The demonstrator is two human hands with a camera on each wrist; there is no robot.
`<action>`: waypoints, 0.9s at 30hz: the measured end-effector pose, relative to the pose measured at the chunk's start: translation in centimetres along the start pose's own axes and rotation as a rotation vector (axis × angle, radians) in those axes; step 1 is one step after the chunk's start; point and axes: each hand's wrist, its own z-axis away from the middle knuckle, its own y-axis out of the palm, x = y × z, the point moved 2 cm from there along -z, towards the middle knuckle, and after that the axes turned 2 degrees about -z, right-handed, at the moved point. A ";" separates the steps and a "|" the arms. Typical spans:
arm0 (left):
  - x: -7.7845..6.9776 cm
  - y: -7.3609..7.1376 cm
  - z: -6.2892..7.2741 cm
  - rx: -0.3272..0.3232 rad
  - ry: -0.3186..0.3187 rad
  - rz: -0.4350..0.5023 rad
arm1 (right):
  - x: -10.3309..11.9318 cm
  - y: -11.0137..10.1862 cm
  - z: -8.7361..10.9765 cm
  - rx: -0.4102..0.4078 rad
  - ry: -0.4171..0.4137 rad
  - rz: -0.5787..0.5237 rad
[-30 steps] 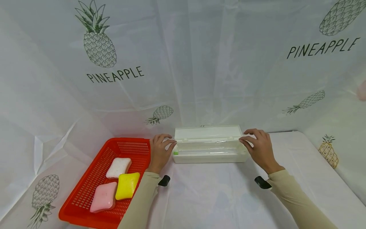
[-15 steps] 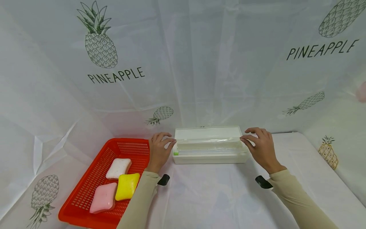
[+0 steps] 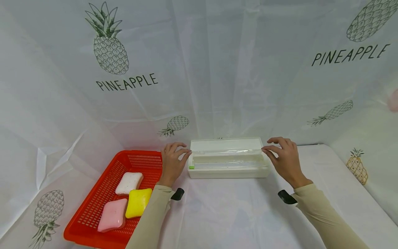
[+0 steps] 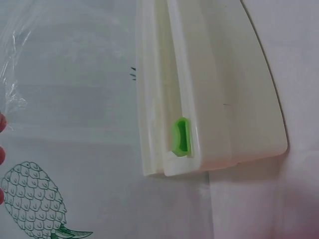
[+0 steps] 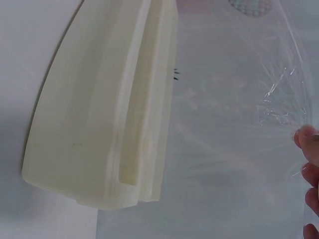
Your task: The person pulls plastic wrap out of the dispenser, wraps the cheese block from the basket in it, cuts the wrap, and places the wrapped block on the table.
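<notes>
A white cling film dispenser [image 3: 228, 173] with a green slider [image 4: 181, 137] at its left end stands against the back curtain. Clear cling film [image 5: 279, 107] stretches up from it, its free edge taut between both hands. My left hand [image 3: 172, 164] pinches the film's left corner between thumb and index finger. At the opposite corner, my right hand [image 3: 284, 160] pinches the film the same way, its other fingers curved above. Only fingertips [image 4: 1, 154] of the left hand show in the left wrist view. The film is so transparent that its lower part is hard to trace.
To the left stands a red plastic basket [image 3: 84, 207] holding a white sponge-shaped block [image 3: 129, 183], a yellow one [image 3: 138, 203] and a pink one [image 3: 112, 215]. A white cloth [image 3: 230, 214] covers the table. The pineapple-print curtain [image 3: 217, 69] hangs behind and at the sides.
Both hands have barely moved; they have drifted very slightly apart, with the film still held between them. The dispenser and basket stay in place.
</notes>
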 end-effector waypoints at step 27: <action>-0.2 -0.8 -1.3 -0.009 0.016 -0.010 | 0.5 -0.9 -1.3 -0.008 0.000 0.008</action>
